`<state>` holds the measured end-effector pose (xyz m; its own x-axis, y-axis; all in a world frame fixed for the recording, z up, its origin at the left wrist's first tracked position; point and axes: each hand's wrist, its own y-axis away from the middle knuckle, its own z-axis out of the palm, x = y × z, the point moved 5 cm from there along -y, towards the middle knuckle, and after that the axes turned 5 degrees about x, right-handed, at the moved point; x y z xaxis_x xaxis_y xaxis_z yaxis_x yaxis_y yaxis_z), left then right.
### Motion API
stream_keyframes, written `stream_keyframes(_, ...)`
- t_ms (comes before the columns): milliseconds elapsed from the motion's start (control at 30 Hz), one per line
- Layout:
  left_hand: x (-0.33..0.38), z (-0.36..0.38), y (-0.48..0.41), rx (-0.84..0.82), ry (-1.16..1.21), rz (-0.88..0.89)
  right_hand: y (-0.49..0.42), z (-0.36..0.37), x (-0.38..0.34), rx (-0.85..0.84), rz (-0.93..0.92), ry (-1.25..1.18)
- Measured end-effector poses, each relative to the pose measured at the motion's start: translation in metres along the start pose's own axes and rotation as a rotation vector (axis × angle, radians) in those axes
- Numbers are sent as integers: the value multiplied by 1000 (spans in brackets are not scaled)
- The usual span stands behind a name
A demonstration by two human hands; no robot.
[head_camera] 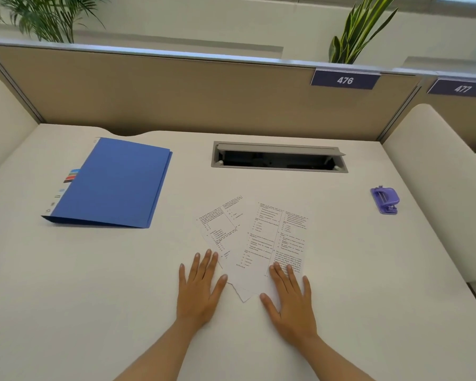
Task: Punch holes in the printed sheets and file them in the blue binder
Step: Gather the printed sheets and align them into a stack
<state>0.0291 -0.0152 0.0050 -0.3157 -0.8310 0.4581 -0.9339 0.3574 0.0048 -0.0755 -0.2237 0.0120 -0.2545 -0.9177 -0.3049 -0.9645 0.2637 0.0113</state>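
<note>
On the pale desk (94, 284) in front of me, the blue binder (116, 185) is lying closed and flat at the far left, with coloured tabs poking out along its left edge. The printed sheets (259, 243) are lying fanned in the middle, the right one overlapping the left, each white and carrying two columns of small black print. I am seeing both hands resting flat, fingers straight and spread, gripping nothing. The left hand (199, 292) is lying mostly on bare desk, its fingertips touching the near edge of the left sheet. The right hand (291, 301) is laying its fingers on the near right corner of the right sheet. The binder is sitting well apart from both hands. The small purple hole punch (385, 199) is sitting far to the right, well apart from the sheets. The print is coming through too small to read, and I cannot tell how many sheets are making up the fan.
</note>
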Motion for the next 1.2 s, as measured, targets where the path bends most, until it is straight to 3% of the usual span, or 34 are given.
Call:
stream_keyframes(167,26,-1,-19,56,337,-335,0,0,-1,21,8,-21)
stream_keyframes(333,59,-8,-40,125,649,-492,0,0,0,26,4,-17)
stream_keyframes(533,39,-11,-59,225,939,-801,1,-1,0,32,2,-34)
stream_keyframes(800,55,-12,-56,91,995,-638,1,2,3,45,-7,-44)
stream_keyframes(967,58,-33,-59,141,926,-541,1,3,5,53,14,-49)
stream_keyframes(1200,8,-68,-67,183,793,-561,3,4,8,58,21,-86)
